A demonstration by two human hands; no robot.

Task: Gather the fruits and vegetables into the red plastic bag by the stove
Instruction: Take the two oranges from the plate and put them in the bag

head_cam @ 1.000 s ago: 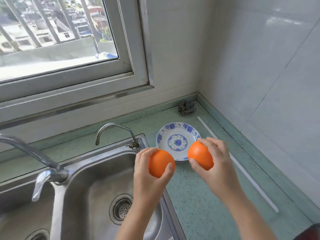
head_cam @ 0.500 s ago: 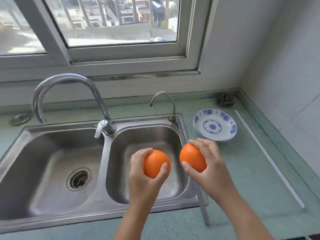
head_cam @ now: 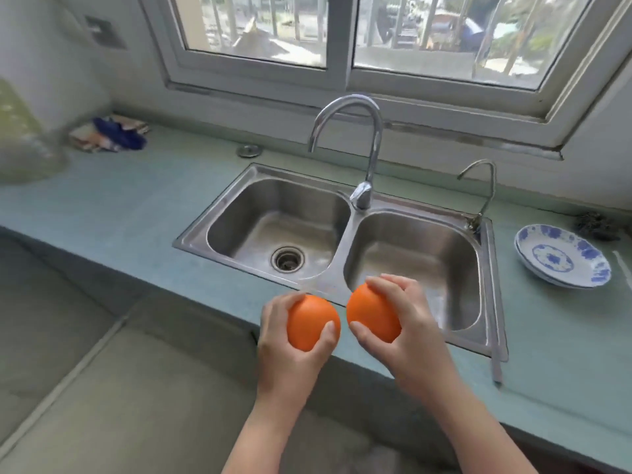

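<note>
Daylight pours in through the window (head_cam: 345, 32) at twelve o'clock, bright and partly washed out. It leaves soft glare on the steel sink (head_cam: 342, 241) basins and the tall tap (head_cam: 359, 142). The green counter (head_cam: 119, 206) is evenly lit, with faint shadows. Wide-angle bending curves the edges. The nine o'clock side is smeared with blur; the centre is only slightly soft.
</note>
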